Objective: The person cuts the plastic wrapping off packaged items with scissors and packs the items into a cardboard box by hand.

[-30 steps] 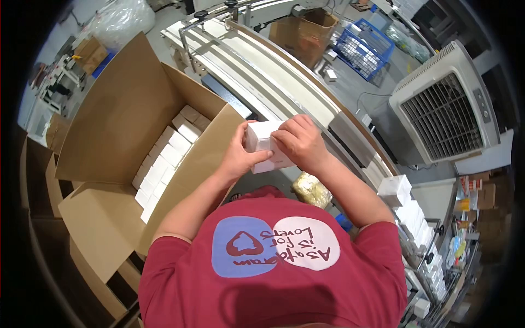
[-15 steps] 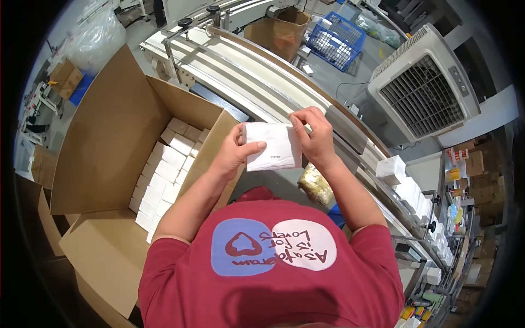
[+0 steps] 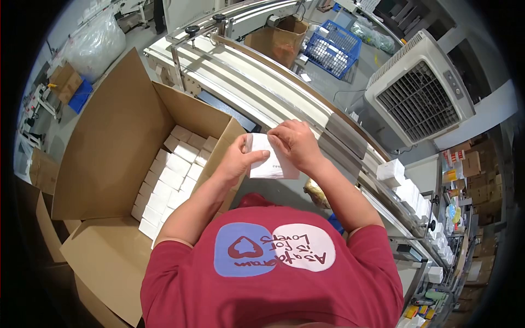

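Observation:
A flat white packet [image 3: 266, 168] with small dark print near its lower right is held up in front of my chest. My left hand [image 3: 236, 158] grips its left side, thumb laid across the face and fingers behind. My right hand [image 3: 295, 143] is closed at the packet's upper right, fingertips pinched against its top part and covering that corner. Whether a loose flap of wrapping is between those fingers, I cannot tell. To the left, an open cardboard carton [image 3: 109, 142] holds rows of similar white packs [image 3: 168, 180].
A conveyor [image 3: 240, 71] curves from the upper left past my hands to the right, with white packs [image 3: 407, 191] stacked on its right part. Beyond stand a blue crate [image 3: 332, 49], a brown carton [image 3: 278, 41] and an air cooler [image 3: 418, 87]. A yellowish wrapped bundle [image 3: 316, 194] sits below my right forearm.
My right hand has moved left and slightly down, from the packet's upper right corner over its top part. My left hand keeps its grip, and the packet sits slightly lower in view.

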Demonstrator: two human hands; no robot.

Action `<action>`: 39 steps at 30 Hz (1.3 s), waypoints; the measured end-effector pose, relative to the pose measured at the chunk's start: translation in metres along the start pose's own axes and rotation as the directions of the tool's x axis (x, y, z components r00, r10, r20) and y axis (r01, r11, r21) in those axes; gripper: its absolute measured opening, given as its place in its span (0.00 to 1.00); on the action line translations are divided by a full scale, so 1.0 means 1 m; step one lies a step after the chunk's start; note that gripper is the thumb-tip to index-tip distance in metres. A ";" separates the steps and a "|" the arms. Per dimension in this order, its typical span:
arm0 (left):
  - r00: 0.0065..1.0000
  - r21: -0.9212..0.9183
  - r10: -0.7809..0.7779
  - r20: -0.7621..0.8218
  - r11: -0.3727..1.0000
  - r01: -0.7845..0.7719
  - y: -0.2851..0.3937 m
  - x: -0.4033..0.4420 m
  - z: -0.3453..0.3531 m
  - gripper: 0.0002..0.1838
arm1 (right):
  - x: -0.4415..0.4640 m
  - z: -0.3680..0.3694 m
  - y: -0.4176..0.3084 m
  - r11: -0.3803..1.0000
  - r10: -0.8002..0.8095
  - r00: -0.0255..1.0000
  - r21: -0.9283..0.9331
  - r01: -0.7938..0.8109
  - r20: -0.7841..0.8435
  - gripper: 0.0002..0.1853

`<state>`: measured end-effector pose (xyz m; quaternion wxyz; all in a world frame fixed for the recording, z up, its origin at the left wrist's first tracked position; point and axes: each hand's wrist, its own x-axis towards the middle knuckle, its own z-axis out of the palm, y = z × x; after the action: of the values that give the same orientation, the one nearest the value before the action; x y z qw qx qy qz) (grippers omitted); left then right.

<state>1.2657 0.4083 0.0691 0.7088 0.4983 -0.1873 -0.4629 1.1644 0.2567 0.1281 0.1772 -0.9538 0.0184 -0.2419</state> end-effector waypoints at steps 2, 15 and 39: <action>1.000 0.008 0.017 0.010 1.000 -0.017 -0.004 0.002 -0.003 0.34 | 0.002 -0.001 -0.001 1.000 -0.020 1.000 -0.005 0.020 -0.007 0.03; 0.846 0.460 0.527 -0.075 0.771 -0.440 0.010 0.004 -0.005 0.40 | -0.011 0.000 -0.011 0.994 0.107 0.981 0.008 -0.107 -0.164 0.17; 0.480 0.713 0.849 0.220 0.196 -0.674 0.000 0.002 0.022 0.44 | -0.048 -0.019 -0.032 0.145 0.485 0.767 0.826 -0.545 0.420 0.18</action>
<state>1.2505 0.3953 0.0787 0.5978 0.6183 -0.4940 0.1277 1.1110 0.2862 0.1331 0.7491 -0.6227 0.1989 -0.1075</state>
